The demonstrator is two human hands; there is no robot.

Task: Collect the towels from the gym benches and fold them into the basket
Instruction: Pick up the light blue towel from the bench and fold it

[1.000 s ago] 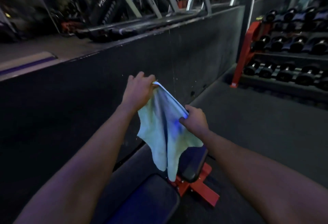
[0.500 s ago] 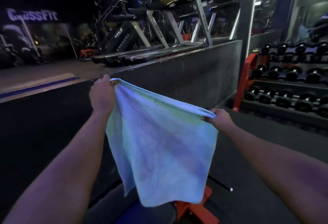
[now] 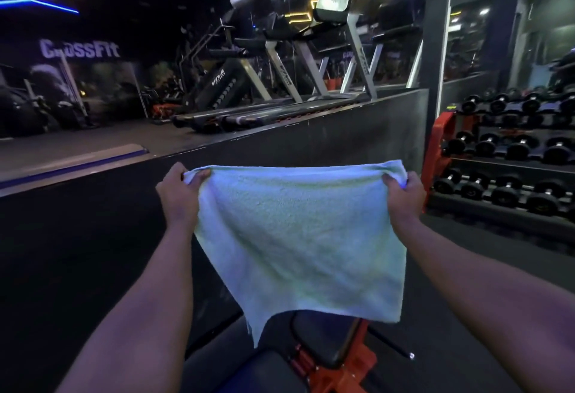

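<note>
1. Holding a pale green towel [image 3: 298,237] up in front of me, I have it spread out flat by its top edge, both arms stretched forward.
2. My left hand [image 3: 179,193] is clamped on the top left corner, the cloth bunched between thumb and fingers.
3. My right hand [image 3: 404,193] is clamped on the top right corner in the same way, so the two hands are well apart with the top edge pulled nearly straight between them.
4. From that edge the towel hangs free in the air; its lower left corner droops to a point lower than the lower right corner.
5. Below the towel sits a bench [image 3: 326,343] with a dark pad and an orange-red frame; the towel's lowest corner hangs just above it, and I cannot tell if it touches.
6. Behind the towel runs a low dark wall [image 3: 342,131], and beyond it stands a row of treadmills [image 3: 280,88].
7. To my right is a rack of dumbbells [image 3: 513,156] on a red frame, well apart from my right hand.
8. On the far left wall a lit sign [image 3: 79,49] reads "CrossFit".
</note>
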